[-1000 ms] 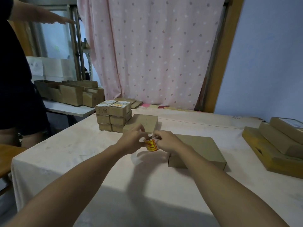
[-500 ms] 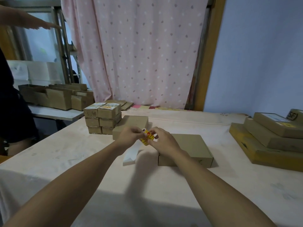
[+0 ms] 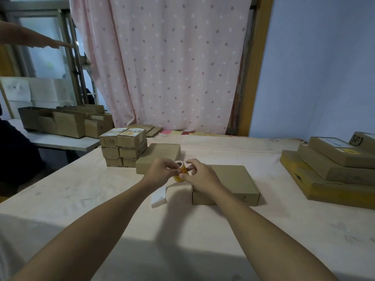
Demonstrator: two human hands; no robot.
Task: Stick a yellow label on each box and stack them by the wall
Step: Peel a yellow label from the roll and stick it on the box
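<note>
Notably, within the last second the small roll of yellow-and-red paper labels was turned from a face-on attitude to a near-upright one, with its white core opening uppermost. It was held clear of the pale cloth-covered bench, between the two hands. The left hand was curled round the roll's left side. The right hand pinched the roll's right edge between thumb and forefinger.

A white strip of backing paper showed below the hands more plainly than a second before. From this it was judged that liner was being paid out and a label was being started off the roll.

No label was seen on the flat brown cardboard box marked "2" just beside the right hand. None was seen on the second flat brown cardboard box behind the left hand. Both were therefore judged to be awaiting labelling and stacking by the blue wall.

The following could not be determined:
- The label's free edge was covered by the fingertips, so whether a label had been lifted was not established.
- The print on the labels was too small to be read.
- Whether the backing strip hung free or lay on the bench could not be told.
- The near-left corner of the marked box was covered by the right wrist.
</note>
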